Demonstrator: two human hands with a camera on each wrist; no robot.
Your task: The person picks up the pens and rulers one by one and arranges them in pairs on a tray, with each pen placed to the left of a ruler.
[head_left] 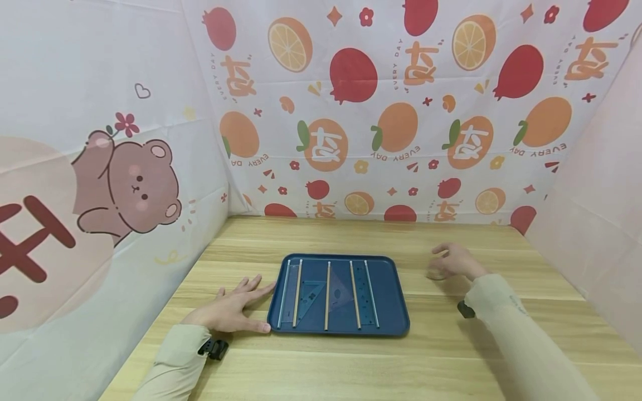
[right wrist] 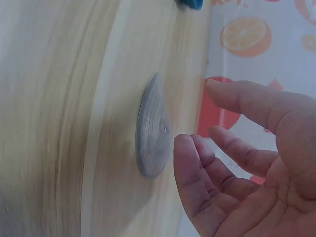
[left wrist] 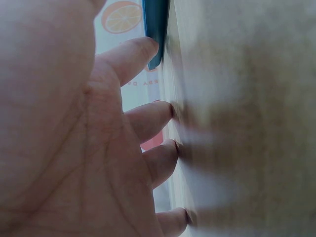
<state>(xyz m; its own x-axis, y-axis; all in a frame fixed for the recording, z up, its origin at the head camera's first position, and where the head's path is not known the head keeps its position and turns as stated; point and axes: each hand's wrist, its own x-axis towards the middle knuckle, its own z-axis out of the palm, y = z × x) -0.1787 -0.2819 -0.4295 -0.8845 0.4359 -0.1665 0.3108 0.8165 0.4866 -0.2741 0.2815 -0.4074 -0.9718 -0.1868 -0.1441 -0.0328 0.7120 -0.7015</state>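
A dark blue tray (head_left: 392,303) lies on the wooden table (head_left: 321,362). In it are see-through rulers (head_left: 370,289), set squares (head_left: 307,303) and several thin pale rods (head_left: 327,295) lying lengthwise. My left hand (head_left: 233,307) rests flat on the table just left of the tray, and its thumb touches the tray's front left corner (left wrist: 155,34). The other fingers of my left hand (left wrist: 158,113) press on the wood. To the right of the tray, my right hand (head_left: 453,259) hovers with loosely bent fingers (right wrist: 197,168) over a small grey disc (right wrist: 152,129), without touching it.
Cloth walls printed with fruit (head_left: 396,128) and a bear (head_left: 130,184) close in the table at the back, left and right. Bare wood runs in front of the tray and behind it.
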